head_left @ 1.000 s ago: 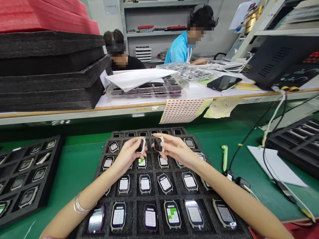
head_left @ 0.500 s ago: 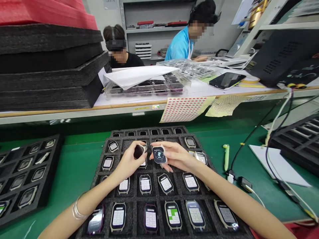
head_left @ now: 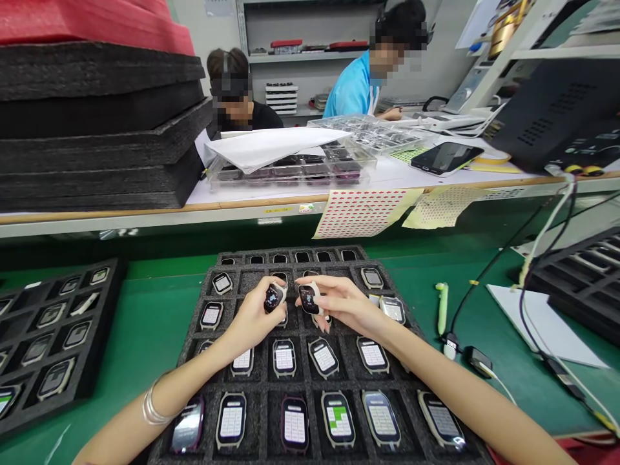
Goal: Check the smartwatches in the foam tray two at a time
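Note:
Pinched in my left hand [head_left: 255, 310] is a smartwatch case [head_left: 274, 296], its dark screen lit with a small pattern. My right hand [head_left: 341, 302] grips a second smartwatch [head_left: 309, 299] by its edges, its lit face tilted toward me. The two watches are close together but apart. Both are held above a black foam tray [head_left: 264, 413] whose compartments hold several watches. Many of those show white grid screens; one watch [head_left: 338, 418] has green squares on its grid. My hands and forearms hide some compartments.
Another foam tray of watches [head_left: 53, 336] lies at left. Stacked black foam [head_left: 97, 129] stands on the shelf beside clear plastic trays [head_left: 290, 173] and a phone [head_left: 445, 158]. A green pen-like tool [head_left: 442, 307], cables and white paper [head_left: 542, 326] are at right. Two people sit beyond the shelf.
The left watch's screen, dark before, now shows a lit pattern. The watch in my right hand has turned slightly, and its display looks different. Both hands stay nearly in place.

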Tool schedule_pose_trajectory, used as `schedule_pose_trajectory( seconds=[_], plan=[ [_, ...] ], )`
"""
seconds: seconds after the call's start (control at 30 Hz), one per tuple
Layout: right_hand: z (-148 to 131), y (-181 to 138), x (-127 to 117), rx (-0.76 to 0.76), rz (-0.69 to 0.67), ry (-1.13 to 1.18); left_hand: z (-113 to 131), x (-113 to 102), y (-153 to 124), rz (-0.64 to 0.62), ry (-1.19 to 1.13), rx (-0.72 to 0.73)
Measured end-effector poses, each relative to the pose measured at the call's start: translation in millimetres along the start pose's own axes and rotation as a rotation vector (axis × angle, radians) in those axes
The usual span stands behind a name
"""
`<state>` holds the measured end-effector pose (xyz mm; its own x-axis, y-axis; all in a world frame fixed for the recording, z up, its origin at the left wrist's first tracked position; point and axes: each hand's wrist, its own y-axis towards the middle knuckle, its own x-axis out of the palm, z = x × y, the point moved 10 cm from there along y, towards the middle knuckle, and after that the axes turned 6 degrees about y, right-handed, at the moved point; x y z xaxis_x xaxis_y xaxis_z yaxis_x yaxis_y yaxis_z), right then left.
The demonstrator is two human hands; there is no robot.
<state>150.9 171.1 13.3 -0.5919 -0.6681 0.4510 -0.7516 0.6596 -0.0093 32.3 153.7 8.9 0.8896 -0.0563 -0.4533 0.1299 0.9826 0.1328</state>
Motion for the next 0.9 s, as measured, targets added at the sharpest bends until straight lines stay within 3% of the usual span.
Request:
schedule_pose_trajectory(
  seconds=[0.9],
  plan=[
    [-7.7,-1.5,1.2,-0.050,-0.018,-0.026,7.6,-6.1,-4.5,0.031,-0.087,0.010]
  ],
)
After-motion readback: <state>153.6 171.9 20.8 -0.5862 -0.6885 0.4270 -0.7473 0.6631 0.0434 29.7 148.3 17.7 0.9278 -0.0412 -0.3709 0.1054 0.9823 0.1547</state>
